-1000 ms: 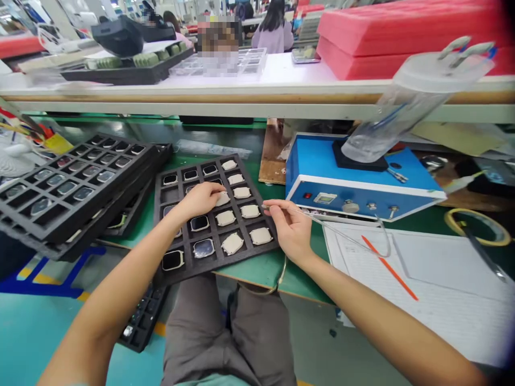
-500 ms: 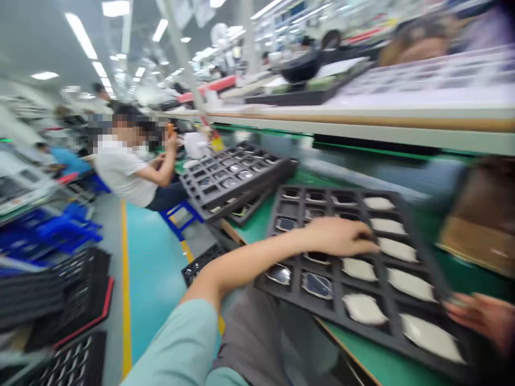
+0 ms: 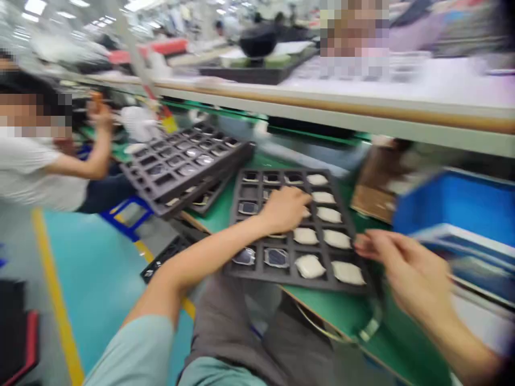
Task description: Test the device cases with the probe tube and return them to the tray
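A dark grey compartment tray sits tilted at the green tabletop's front edge. Its two right columns hold pale, pillow-shaped pieces; several compartments on the left hold dark, shiny pieces with light rims. My left hand reaches over the tray's middle, its fingers bent down at the third column beside a pale piece. Whatever lies under those fingertips is hidden. My right hand is at the tray's right edge, thumb and fingers pinched together on the rim, slightly blurred.
Stacked compartment trays stand to the left on the green tabletop. A blue bin and a brown package are at the right. A white shelf runs above. A seated person works at far left.
The view has swung right, bringing the blue bin and more of my right hand into sight. My left hand stays over the tray's third column; my right stays at its right edge.
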`<state>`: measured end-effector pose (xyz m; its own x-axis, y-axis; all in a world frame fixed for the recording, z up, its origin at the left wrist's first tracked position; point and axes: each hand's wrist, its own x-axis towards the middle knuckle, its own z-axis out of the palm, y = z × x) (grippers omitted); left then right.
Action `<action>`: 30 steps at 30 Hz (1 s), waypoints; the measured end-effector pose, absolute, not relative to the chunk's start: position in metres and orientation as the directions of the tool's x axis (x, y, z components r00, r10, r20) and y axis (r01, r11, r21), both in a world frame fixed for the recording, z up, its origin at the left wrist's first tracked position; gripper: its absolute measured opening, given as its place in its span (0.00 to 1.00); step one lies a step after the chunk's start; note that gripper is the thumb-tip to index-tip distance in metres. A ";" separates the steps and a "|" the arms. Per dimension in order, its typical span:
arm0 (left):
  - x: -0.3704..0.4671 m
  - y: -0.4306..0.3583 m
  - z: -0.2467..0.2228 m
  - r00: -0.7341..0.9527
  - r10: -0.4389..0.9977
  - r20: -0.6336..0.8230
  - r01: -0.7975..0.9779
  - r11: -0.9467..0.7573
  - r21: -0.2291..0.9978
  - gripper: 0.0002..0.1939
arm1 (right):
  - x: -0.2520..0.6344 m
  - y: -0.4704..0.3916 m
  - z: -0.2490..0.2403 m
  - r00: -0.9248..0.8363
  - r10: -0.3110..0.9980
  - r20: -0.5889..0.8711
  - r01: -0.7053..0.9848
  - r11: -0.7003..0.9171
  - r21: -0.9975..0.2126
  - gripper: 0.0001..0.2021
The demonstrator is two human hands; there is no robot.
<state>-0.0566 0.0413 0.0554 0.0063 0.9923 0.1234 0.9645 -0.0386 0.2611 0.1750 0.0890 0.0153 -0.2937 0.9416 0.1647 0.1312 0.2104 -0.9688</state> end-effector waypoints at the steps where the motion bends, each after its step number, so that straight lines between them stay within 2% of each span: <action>1: -0.062 0.045 0.053 -0.028 0.988 0.153 0.963 -0.014 0.269 0.23 | 0.182 0.090 0.020 -0.264 0.953 0.147 0.154 0.192 -0.969 0.19; 4: -0.075 0.061 0.041 -0.067 0.985 0.156 0.959 0.020 0.283 0.25 | 0.174 0.103 0.028 -0.236 0.950 0.202 0.022 0.213 -0.977 0.23; 6: -0.078 0.063 0.037 -0.069 0.989 0.134 0.962 0.030 0.271 0.25 | 0.159 0.115 0.030 -0.256 0.948 0.189 -0.057 0.180 -0.982 0.23; 9: -0.076 0.058 0.042 -0.069 0.992 0.101 0.969 0.042 0.243 0.24 | 0.147 0.124 0.034 -0.338 0.929 0.149 -0.109 0.119 -0.987 0.22; 12: -0.071 0.063 0.054 -0.075 0.994 0.075 0.972 0.056 0.228 0.21 | 0.146 0.126 0.038 -0.385 0.908 0.163 -0.127 0.123 -0.984 0.21; 16: -0.073 0.094 0.070 -0.047 0.998 0.029 0.964 0.038 0.265 0.13 | 0.144 0.126 0.027 -0.261 0.940 0.220 -0.163 0.182 -0.970 0.21; 20: -0.083 0.116 0.081 -0.056 0.998 0.006 0.929 0.050 0.367 0.08 | 0.140 0.122 0.010 -0.185 0.957 0.222 -0.180 0.189 -0.965 0.21; 23: -0.083 0.116 0.087 -0.097 0.993 0.067 0.879 0.054 0.474 0.04 | 0.140 0.119 0.009 -0.183 0.955 0.235 -0.192 0.199 -0.961 0.20; 27: -0.060 0.105 0.082 -0.129 0.978 0.166 0.731 -0.019 0.682 0.09 | 0.143 0.117 0.015 -0.060 0.936 0.346 -0.142 0.335 -0.931 0.17; 30: -0.036 0.096 0.064 -0.131 0.978 0.161 0.527 -0.069 0.847 0.17 | 0.145 0.116 0.016 0.009 0.877 0.480 -0.084 0.479 -0.874 0.14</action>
